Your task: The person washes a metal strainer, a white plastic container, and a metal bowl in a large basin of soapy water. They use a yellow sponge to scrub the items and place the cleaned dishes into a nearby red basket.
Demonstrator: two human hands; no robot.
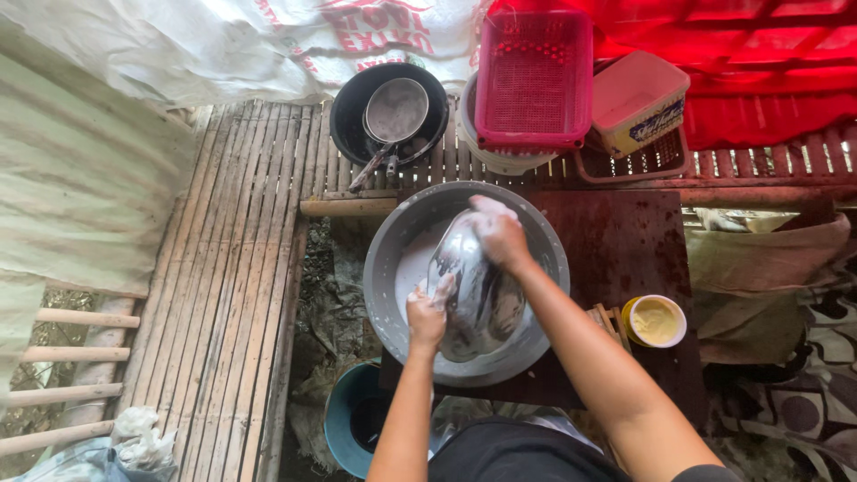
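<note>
Gripping shiny steel bowl (478, 290) tilted inside grey basin (386, 259) on dark tabletop (625, 241) — left hand (427, 317) clamped on bowl's near rim, right hand (500, 234), soapy, pressed on far side. Small yellow tub (654, 320) just right — pink basket (534, 78) beyond.

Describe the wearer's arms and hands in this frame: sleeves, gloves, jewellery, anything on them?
Both arms are bare to past the elbow: no gloves, watch or bracelets in view. The left hand and right hand carry white soapy foam, thickest over the right fingers. A dark sleeve edge shows at the right upper arm by the bottom edge; the garment at the torso is dark too.
</note>
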